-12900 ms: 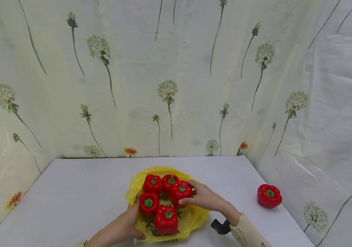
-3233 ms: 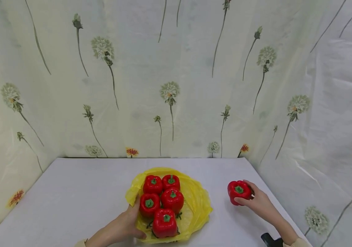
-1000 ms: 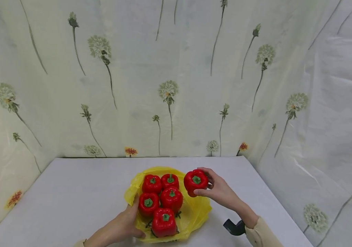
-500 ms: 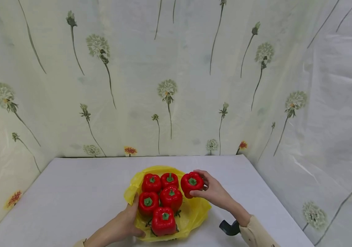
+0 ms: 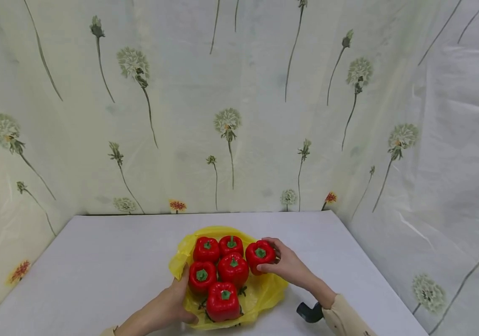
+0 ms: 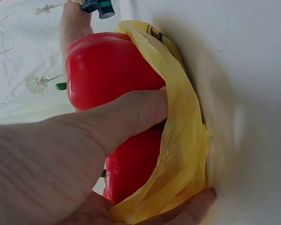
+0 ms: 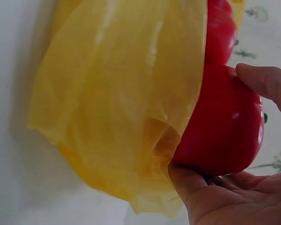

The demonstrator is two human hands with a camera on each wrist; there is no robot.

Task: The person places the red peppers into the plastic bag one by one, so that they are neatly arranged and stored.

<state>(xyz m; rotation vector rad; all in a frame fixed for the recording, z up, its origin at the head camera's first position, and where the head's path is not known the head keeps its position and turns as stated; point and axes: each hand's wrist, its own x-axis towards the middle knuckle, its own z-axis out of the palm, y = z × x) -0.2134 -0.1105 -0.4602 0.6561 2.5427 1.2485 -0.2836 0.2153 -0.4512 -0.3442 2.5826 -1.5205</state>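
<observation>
In the head view a yellow plastic bag (image 5: 266, 296) lies spread open, with several red bell peppers (image 5: 223, 305) sitting in it. My right hand (image 5: 287, 267) grips another red bell pepper (image 5: 256, 263) by its right side, at the bag's right part. The right wrist view shows thumb and fingers around this pepper (image 7: 225, 122), the bag wall (image 7: 112, 93) rising beside it. At the left, my left hand (image 5: 172, 303) holds the bag's edge. In the left wrist view its thumb is inside against the peppers (image 6: 107, 70) and fingers are outside the yellow plastic (image 6: 182, 131).
The white table (image 5: 117, 266) extends on both sides of the bag. A curtain (image 5: 180, 116) printed with dandelions hangs behind it and along the sides. A dark device (image 5: 310, 312) is at my right wrist.
My right hand let go of one pepper in the bag, took the pepper from the table's right side, carried it left and lowered it at the bag's right part. My left hand stayed.
</observation>
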